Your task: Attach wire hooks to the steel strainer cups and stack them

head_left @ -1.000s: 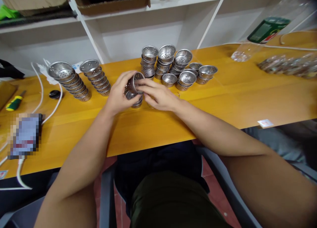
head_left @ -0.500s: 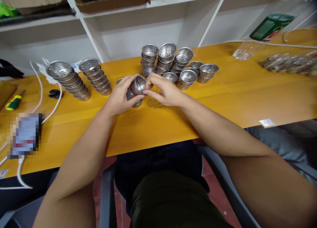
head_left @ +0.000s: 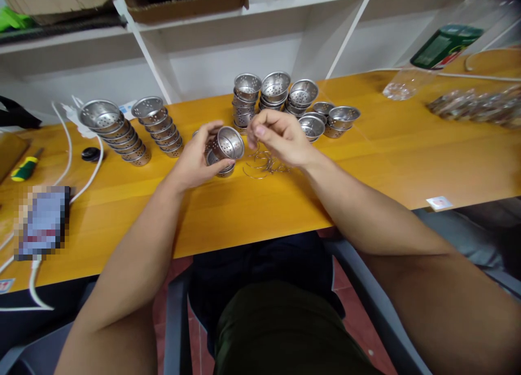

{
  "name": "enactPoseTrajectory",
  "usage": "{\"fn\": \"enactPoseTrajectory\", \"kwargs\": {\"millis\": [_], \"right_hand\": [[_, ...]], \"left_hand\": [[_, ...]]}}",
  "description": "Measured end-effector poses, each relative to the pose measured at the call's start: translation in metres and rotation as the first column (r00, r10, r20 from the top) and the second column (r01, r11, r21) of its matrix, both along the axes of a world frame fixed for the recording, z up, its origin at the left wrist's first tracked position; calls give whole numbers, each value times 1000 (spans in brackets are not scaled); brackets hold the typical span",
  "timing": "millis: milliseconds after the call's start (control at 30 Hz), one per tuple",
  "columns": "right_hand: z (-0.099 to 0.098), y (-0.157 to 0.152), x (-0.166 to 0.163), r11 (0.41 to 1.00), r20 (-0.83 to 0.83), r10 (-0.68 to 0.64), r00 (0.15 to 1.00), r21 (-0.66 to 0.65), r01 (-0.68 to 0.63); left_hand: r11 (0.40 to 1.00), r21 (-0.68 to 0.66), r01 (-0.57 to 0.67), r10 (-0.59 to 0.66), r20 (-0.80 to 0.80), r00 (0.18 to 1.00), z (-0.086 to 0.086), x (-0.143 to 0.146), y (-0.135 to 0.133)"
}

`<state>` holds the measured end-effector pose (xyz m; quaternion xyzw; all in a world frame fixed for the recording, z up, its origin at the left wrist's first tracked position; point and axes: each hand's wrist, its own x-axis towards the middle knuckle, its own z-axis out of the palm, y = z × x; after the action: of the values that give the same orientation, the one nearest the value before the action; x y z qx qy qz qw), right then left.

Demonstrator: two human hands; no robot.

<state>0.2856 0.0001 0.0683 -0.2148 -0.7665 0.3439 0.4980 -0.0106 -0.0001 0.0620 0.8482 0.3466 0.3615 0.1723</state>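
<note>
My left hand grips a small perforated steel cup, tilted with its mouth facing right. Under it a few more cups rest on the yellow table. My right hand hovers just right of the cup, fingers pinched on a thin wire ring that is hard to make out. Several loose wire rings lie on the table below that hand.
Stacks of perforated cups stand behind my hands; two leaning rows of cups lie at the left. White cables, a screwdriver and a blurred box sit far left. A plastic bottle lies at the right. White shelves rise behind.
My right hand lifted away from the cup toward the right, pinched on a wire. The cup in my left hand turned so that its open mouth shows. The wire rings are uncovered.
</note>
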Motion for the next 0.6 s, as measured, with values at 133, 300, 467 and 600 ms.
{"fn": "enactPoseTrajectory", "kwargs": {"millis": [133,300,467,600], "right_hand": [[0,9,22,995,112,-92,989,37,88],[-24,29,39,971,529,-216,821,207,122],[-48,46,44,959,603,-276,748,227,170],[-44,39,37,938,500,-325,803,278,207]], "left_hand": [[999,32,-40,41,-30,999,2,-8,2],[996,69,-63,72,-143,987,16,-23,-1],[995,26,-97,100,-193,976,21,-28,-3],[995,-35,-97,87,-214,973,21,-25,-3]]}}
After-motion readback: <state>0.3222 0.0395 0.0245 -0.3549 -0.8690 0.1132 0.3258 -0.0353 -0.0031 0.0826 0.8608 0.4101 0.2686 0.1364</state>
